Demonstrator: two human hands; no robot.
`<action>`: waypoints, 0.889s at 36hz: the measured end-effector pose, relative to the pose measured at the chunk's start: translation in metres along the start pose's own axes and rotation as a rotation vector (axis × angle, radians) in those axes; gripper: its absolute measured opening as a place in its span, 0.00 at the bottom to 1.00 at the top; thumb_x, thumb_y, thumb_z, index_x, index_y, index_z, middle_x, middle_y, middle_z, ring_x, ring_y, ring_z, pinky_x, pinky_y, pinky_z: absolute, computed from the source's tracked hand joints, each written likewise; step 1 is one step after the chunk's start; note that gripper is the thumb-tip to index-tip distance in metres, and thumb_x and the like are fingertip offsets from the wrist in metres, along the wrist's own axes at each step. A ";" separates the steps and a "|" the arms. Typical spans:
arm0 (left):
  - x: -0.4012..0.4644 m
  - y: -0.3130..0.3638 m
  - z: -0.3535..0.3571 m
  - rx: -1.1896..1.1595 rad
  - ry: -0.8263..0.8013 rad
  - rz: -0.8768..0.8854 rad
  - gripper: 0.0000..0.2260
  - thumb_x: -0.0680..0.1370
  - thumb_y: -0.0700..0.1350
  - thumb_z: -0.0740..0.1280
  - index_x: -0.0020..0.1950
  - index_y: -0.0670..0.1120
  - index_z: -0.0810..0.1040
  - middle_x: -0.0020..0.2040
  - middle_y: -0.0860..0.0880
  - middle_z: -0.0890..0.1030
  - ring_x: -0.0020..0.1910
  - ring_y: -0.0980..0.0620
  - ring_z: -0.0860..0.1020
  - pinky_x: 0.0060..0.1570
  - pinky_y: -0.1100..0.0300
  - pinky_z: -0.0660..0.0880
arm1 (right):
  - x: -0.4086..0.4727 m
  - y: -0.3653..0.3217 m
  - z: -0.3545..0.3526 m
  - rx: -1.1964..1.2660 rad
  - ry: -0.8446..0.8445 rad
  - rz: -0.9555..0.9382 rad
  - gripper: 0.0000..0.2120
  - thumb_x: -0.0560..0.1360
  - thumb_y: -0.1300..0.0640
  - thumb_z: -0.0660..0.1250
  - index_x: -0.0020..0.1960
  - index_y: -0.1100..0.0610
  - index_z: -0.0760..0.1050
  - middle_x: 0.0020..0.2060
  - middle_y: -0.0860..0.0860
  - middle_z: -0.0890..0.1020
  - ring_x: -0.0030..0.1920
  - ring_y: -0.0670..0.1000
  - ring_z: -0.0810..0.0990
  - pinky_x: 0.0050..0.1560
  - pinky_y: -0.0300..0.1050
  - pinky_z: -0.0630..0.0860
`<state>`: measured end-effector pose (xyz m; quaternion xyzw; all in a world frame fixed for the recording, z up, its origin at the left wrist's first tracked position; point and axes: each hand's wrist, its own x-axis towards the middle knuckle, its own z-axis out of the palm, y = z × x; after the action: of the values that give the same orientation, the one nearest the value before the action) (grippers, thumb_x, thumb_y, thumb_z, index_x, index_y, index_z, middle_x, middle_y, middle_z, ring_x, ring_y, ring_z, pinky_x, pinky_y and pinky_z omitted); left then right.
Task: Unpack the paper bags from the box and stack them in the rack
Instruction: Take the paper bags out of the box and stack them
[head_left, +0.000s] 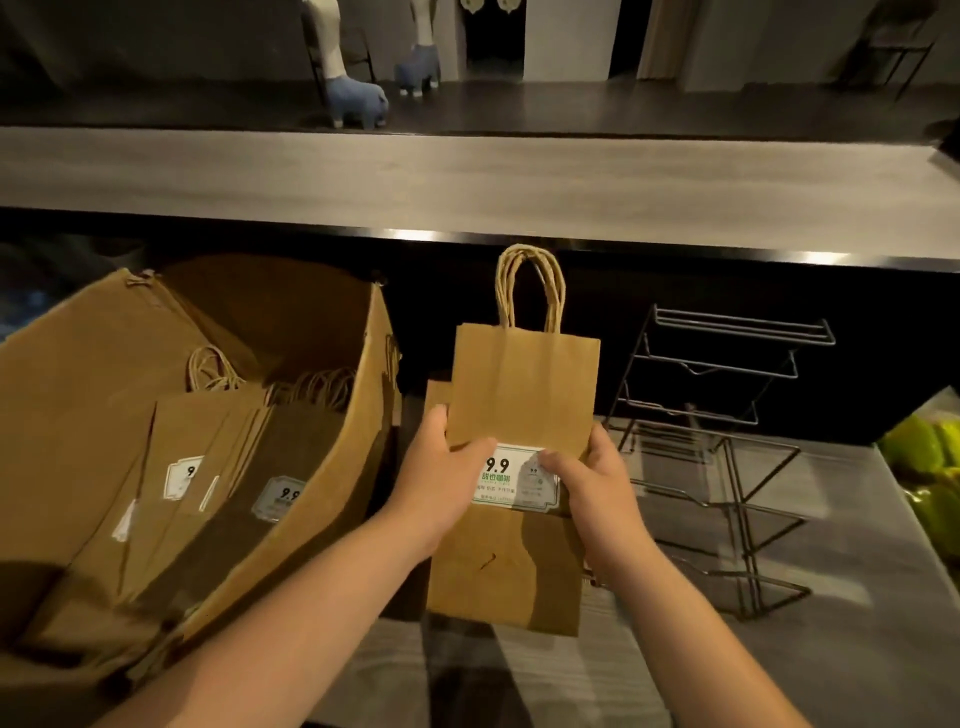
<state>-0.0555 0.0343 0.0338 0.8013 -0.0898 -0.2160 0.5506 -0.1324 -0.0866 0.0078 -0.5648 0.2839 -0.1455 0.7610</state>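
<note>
We see the cardboard box (130, 415) cut off by the left and bottom edges. The green produce (930, 467) at the right edge is blurred beyond naming. Thumbs hide part of the label (511, 475); its small print is illegible. Both forearms leave the frame below.

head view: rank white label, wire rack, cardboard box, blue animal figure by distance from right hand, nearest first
From the right hand:
1. white label on the held paper bag, under its thumb.
2. wire rack, just to its right.
3. cardboard box, to the left, past the left hand.
4. blue animal figure, far beyond the counter.
</note>
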 end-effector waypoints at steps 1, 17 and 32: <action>0.000 -0.006 0.001 0.001 0.001 -0.019 0.09 0.79 0.47 0.66 0.58 0.53 0.72 0.49 0.52 0.81 0.44 0.55 0.82 0.36 0.62 0.80 | 0.000 0.006 0.000 -0.005 0.002 0.007 0.14 0.77 0.67 0.64 0.58 0.52 0.73 0.49 0.52 0.84 0.43 0.49 0.86 0.37 0.42 0.81; 0.063 -0.050 0.005 0.045 0.185 -0.236 0.23 0.80 0.44 0.64 0.73 0.53 0.61 0.61 0.48 0.75 0.50 0.50 0.75 0.44 0.55 0.73 | 0.058 0.048 0.029 -0.292 0.019 0.083 0.14 0.76 0.59 0.67 0.58 0.49 0.66 0.51 0.51 0.79 0.51 0.54 0.80 0.54 0.56 0.80; 0.096 -0.082 0.015 0.244 0.302 -0.206 0.23 0.77 0.34 0.64 0.70 0.49 0.67 0.62 0.47 0.73 0.57 0.46 0.74 0.47 0.59 0.71 | 0.100 0.081 0.045 -1.077 0.151 0.030 0.27 0.76 0.46 0.66 0.69 0.56 0.63 0.65 0.56 0.70 0.63 0.60 0.72 0.62 0.52 0.71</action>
<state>0.0158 0.0164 -0.0701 0.8902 0.0507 -0.1361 0.4317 -0.0340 -0.0796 -0.0862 -0.8588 0.3801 -0.0086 0.3434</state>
